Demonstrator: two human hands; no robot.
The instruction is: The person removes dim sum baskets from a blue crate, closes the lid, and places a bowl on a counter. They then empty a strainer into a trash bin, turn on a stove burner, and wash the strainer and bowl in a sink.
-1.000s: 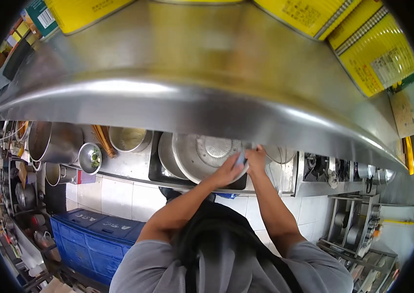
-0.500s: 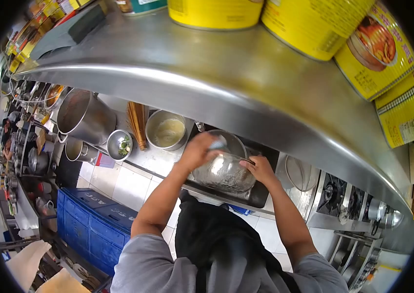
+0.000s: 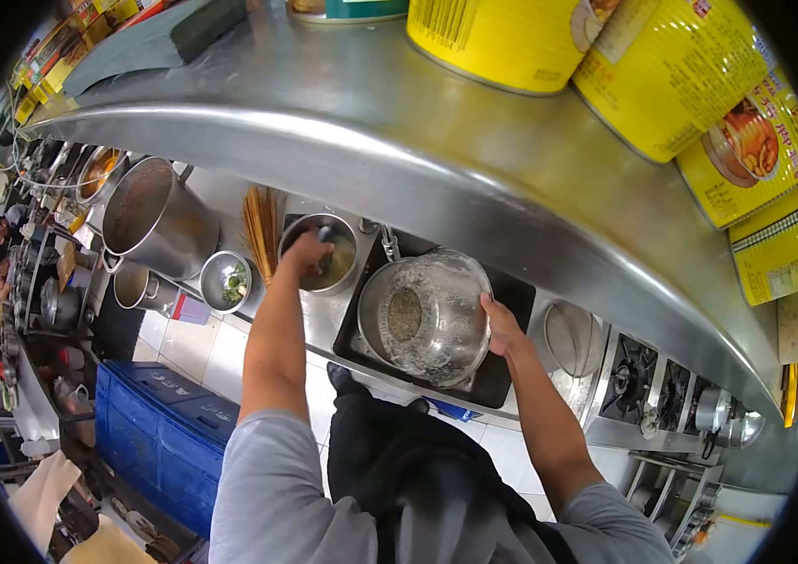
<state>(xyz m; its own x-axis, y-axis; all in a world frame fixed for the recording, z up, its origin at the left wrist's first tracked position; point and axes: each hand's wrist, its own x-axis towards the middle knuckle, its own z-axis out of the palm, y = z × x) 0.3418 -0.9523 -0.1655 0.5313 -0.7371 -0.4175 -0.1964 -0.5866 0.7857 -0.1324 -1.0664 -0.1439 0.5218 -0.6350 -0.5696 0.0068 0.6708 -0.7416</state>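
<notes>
My right hand (image 3: 504,324) grips the rim of a large metal pot (image 3: 455,310), tilted in the dark sink (image 3: 347,334). The pot's wet inner wall carries whitish suds or droplets, and a round brownish patch shows at its bottom. To the left, my left hand (image 3: 308,252) reaches into a metal bowl (image 3: 350,235) of cloudy yellowish liquid. Its fingers are closed around a small blue-grey sponge (image 3: 325,232), mostly hidden and blurred. Behind the sink stands a faucet (image 3: 389,242).
Left of the bowl are a bamboo brush (image 3: 260,226), a small bowl with green scraps (image 3: 227,282) and a tall stockpot (image 3: 159,221). A strainer (image 3: 573,334) and gas burners (image 3: 626,371) lie right. A steel shelf (image 3: 342,103) with yellow cans (image 3: 671,80) overhangs the counter.
My left hand has moved left from the pot to the bowl of cloudy liquid. The pot has turned so its inside now faces up toward me, my right hand still at its rim.
</notes>
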